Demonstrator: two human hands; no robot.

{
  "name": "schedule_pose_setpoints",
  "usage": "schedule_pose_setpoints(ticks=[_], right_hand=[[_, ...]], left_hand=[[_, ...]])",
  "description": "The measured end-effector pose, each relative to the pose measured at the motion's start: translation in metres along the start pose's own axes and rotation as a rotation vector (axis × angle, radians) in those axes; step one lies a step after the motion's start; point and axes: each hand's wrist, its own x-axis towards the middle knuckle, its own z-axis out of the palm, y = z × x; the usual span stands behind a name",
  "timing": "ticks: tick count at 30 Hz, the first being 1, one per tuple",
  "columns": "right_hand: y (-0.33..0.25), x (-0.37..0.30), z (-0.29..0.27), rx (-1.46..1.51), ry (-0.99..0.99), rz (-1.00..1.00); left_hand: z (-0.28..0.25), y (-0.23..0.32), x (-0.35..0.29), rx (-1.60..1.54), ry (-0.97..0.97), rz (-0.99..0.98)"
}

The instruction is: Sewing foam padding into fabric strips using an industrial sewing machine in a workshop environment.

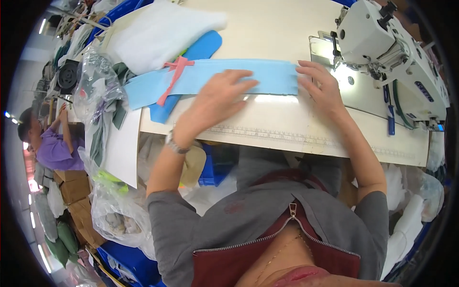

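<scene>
A long stack of light blue fabric strips (275,76) lies across the table, its layered end toward the right. My left hand (221,95) rests over the near edge of the strips, fingers spread and slightly blurred. At the stack's right end is my right hand (325,88), its fingers apart, with the tips close to the fabric's edge. Whether those tips touch the fabric, I cannot tell. A pink fabric strip (176,76) is laid across the left part of the stack. Partly beneath it sits a darker blue piece (206,44).
A white sewing machine (373,36) stands at the right, with a blue-handled tool (391,119) beside it. White padding (158,36) is heaped at the far left. A ruler scale (282,136) runs along the front edge. Plastic bags (91,81) hang left; a person in purple (55,150) sits beyond.
</scene>
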Motion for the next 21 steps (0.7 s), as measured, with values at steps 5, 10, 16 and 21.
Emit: schedule_pose_setpoints(ticks=[5, 10, 16, 21], right_hand=[[0.002, -0.010, -0.011, 0.100, 0.004, 0.124], [0.003, -0.012, -0.018, 0.122, 0.002, 0.112], [-0.009, 0.014, -0.010, 0.290, -0.013, 0.115], [-0.030, 0.045, 0.004, 0.627, -0.142, 0.365]], left_hand=[[0.032, 0.006, 0.024, -0.029, 0.064, 0.012], [0.044, -0.003, 0.028, -0.102, 0.226, 0.022], [0.037, -0.018, 0.032, -0.748, 0.105, -0.411], [0.033, -0.031, 0.034, -1.251, 0.138, -0.595]])
